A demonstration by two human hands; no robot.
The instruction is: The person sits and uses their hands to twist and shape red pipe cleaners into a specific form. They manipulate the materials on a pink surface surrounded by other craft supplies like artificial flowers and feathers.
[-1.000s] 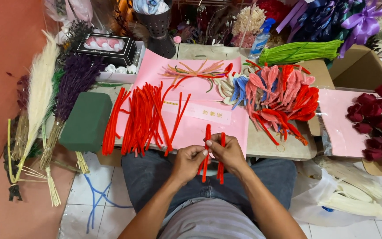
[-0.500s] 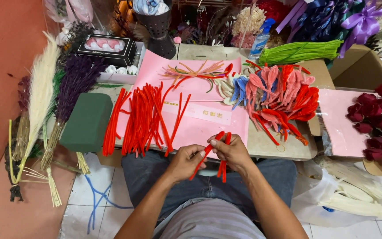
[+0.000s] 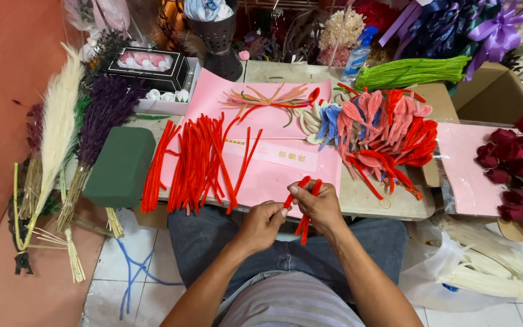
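Since the earlier frame, both hands have shifted slightly so the red pipe cleaners (image 3: 301,206) stand more upright, tips poking above the knuckles. Left hand (image 3: 263,223) pinches their middle with fingertips pressed together, and right hand (image 3: 318,204) curls closed around them, just off the near edge of the pink paper sheet (image 3: 261,175). A loose pile of red pipe cleaners (image 3: 196,162) lies on that sheet, beside a green foam block (image 3: 121,165).

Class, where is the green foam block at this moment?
In the head view, the green foam block sits at the table's left end, between the purple dried flowers and the loose red pipe cleaners.
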